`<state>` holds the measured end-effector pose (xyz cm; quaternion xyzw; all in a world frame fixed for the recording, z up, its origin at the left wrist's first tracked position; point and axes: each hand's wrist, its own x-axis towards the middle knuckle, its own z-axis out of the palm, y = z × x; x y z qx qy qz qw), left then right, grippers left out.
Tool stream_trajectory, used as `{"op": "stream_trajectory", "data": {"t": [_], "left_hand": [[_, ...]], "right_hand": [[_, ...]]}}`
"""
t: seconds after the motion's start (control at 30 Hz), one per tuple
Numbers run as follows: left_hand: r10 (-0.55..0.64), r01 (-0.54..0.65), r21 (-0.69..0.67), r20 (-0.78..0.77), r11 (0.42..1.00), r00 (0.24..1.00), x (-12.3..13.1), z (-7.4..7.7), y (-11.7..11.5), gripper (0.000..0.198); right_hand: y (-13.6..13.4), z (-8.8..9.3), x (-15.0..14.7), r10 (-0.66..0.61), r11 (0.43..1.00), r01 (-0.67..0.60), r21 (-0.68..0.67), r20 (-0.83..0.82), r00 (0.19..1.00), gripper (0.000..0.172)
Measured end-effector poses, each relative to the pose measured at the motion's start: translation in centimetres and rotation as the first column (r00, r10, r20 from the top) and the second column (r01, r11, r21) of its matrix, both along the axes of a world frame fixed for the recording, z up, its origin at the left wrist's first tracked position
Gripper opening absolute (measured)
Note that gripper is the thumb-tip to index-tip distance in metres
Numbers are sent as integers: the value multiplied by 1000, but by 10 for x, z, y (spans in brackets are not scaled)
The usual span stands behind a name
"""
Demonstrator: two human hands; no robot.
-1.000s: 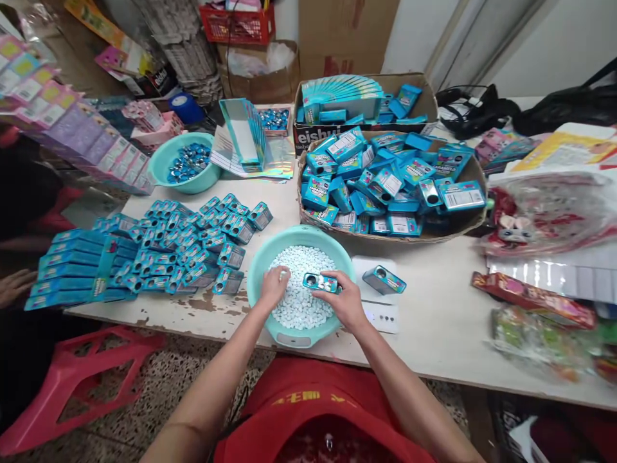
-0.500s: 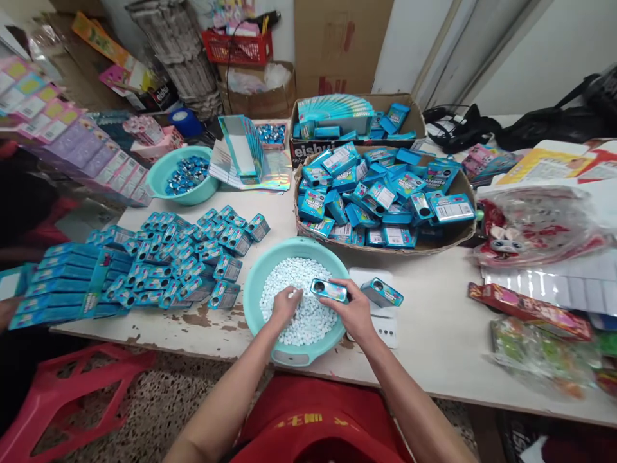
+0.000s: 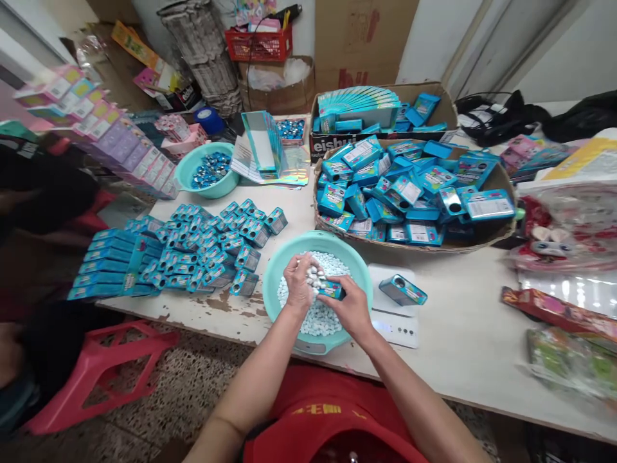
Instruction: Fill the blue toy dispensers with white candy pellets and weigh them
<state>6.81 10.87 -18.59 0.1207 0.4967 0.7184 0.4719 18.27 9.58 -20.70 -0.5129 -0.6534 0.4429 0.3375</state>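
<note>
Currently, the worker's left hand (image 3: 299, 283) cups white candies (image 3: 315, 278) in curled fingers; the right hand (image 3: 351, 302) pinches a blue carton (image 3: 332, 290), at that palm's three o'clock, above the turquoise basin (image 3: 360, 269). Tilting the palm could spill candies; overtight pinching could crease the carton.

Left hand (image 3: 299, 286) cupped, right hand (image 3: 354, 307) pinching, close together.
Bare left arm (image 3: 258, 379) and right arm (image 3: 409, 379) reach forward, slanting inward; the left fingers (image 3: 292, 265) curl, palm facing the right hand, whose thumb (image 3: 332, 302) opposes its fingers.
</note>
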Motion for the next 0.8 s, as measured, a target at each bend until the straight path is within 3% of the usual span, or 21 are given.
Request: {"op": "stream_trajectory", "data": {"t": [0.23, 0.43, 0.67, 0.8], "left_hand": [[7, -8, -49, -35, 999, 999, 0, 9, 3, 33], [-82, 76, -69, -79, 995, 994, 4, 7, 2, 33], [-86, 93, 30, -186, 995, 979, 3, 10, 2, 34], [-129, 133, -2, -259, 991, 957, 1, 9, 3, 34]], "right_hand": [[0, 4, 3, -35, 999, 35, -14, -42, 998, 39], [-1, 0, 3, -62, 998, 62, -10, -65, 996, 37], [-4, 11, -3, -101, 995, 103, 12, -90, 991, 35], [-6, 11, -8, -108, 993, 110, 28, -85, 991, 31]]}}
